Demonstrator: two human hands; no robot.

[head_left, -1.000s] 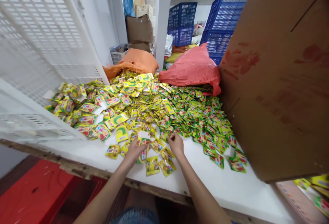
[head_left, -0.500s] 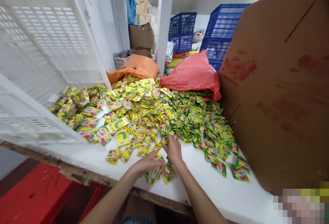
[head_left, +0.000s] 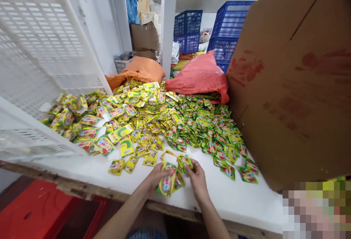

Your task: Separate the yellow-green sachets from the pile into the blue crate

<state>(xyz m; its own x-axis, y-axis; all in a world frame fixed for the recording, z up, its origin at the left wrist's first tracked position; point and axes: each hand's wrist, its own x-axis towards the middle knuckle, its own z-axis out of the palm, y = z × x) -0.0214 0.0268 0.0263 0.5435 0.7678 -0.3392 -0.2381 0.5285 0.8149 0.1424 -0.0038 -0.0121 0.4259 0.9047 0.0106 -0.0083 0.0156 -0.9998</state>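
My left hand is closed around a small printed carton, whose white flap stands up at the far end. A green sachet is pinched between the thumb and fingers of my right hand, just right of the carton's open end. Part of a yellow sachet shows beside and behind the carton. Beyond my hands lie a heap of green sachets and a heap of yellow sachets. More small cartons, several with raised flaps, are piled to the left.
A white plastic crate leans at left, and a large cardboard box stands at right. Orange and red sacks lie behind the heaps. Blue crates are stacked farther back. A red stool stands below the table edge.
My right hand has moved back from the green heap, now with a green sachet in its fingers. The carton in my left hand is more upright and more visible. The view has shifted slightly.
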